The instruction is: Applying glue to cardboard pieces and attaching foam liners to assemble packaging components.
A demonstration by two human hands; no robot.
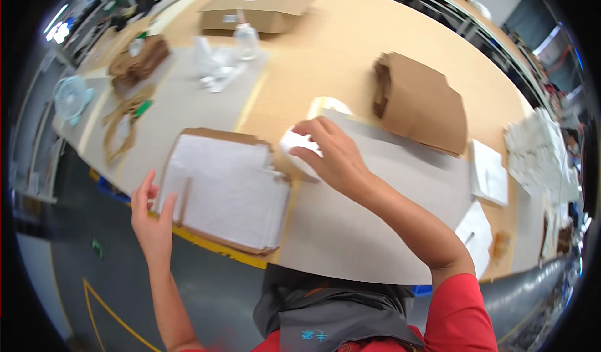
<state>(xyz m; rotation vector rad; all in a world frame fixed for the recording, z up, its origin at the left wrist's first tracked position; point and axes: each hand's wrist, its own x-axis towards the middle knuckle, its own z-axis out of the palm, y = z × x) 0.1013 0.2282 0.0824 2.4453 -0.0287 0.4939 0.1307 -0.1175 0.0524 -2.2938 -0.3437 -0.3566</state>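
My left hand is at the left edge of a stack of brown pieces with white sheets on top. Its thumb and fingers are apart with nothing between them, and I cannot tell whether it touches the stack. Over the middle of the table, my right hand has its fingers curved and the thumb apart. It is just above or against a white rounded thing, partly hidden by the hand; contact is unclear. Behind that hand lies another pale round piece. A thin brown strip lies on the white sheets.
On the table are a folded brown stack, white stacks at right, and a flat cardboard box at the back. A white squeeze bottle, crumpled white pieces and a small light-blue fan are at left.
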